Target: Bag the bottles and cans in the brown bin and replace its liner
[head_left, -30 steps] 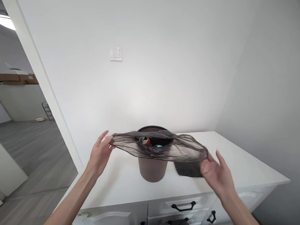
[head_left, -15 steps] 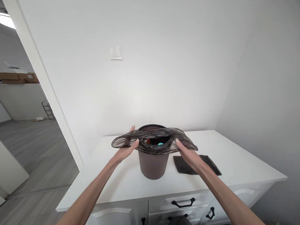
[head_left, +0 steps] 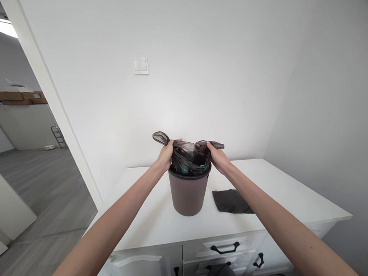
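A brown-grey trash can (head_left: 188, 196) with a dark rim stands upright on the white countertop. Its black, see-through garbage bag (head_left: 187, 160) is gathered up above the rim, and bits of teal show through the plastic. On the left side of the bag's mouth, my left hand (head_left: 167, 154) is closed around the bunched film, a loose flap sticking out beyond it. My right hand (head_left: 217, 156) pinches the bag's right side, with a short end poking out past the fingers. To the right of the can lies a folded black plastic bag (head_left: 231, 201), partly covered by my right forearm.
The white countertop (head_left: 145, 230) sits on a cabinet with black handles (head_left: 225, 248). A wall with a light switch (head_left: 141, 66) rises behind it. At the left a door frame opens onto a grey floor and cardboard boxes (head_left: 19, 96).
My hands have moved up and inward, closing on the bag's edge. The bag's wide overhang has come off the rim and is bunched above the can, whose front rim now shows.
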Motion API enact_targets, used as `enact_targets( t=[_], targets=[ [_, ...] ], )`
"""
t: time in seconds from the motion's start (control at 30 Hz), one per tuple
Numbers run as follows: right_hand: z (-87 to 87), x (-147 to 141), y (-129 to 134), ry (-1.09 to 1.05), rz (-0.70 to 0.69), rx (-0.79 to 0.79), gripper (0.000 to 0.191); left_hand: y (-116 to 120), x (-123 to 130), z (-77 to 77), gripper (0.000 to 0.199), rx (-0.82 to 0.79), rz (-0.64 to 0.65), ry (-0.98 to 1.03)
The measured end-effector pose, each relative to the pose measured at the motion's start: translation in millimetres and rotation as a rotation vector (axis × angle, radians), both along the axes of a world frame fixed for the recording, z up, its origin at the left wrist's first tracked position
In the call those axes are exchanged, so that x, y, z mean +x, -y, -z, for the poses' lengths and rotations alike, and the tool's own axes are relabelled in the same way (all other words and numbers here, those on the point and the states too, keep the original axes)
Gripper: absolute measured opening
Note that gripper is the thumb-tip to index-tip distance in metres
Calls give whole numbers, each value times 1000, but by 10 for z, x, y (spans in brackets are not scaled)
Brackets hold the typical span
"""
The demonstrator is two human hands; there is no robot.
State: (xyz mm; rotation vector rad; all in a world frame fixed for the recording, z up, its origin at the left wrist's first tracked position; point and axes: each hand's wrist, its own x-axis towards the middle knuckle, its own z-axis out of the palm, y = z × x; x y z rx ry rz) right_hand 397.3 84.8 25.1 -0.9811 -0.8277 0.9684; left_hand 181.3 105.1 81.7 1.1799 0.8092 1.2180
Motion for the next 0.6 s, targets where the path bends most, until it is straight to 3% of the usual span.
enact_targets(
  t=[0.27, 0.47, 0.6],
  targets=[
    [-388, -46, -166, -239, -68, 84, 19, -232, 195, -324, 28, -116, 63, 244],
    [-798, -25, -101, -454, -106, 155, 27, -246, 171, -615, 31, -57, 50, 416],
    [-1099, -48, 29, -474, -181, 311, 22, -158, 135, -838, 26, 15, 63, 587]
  ],
)
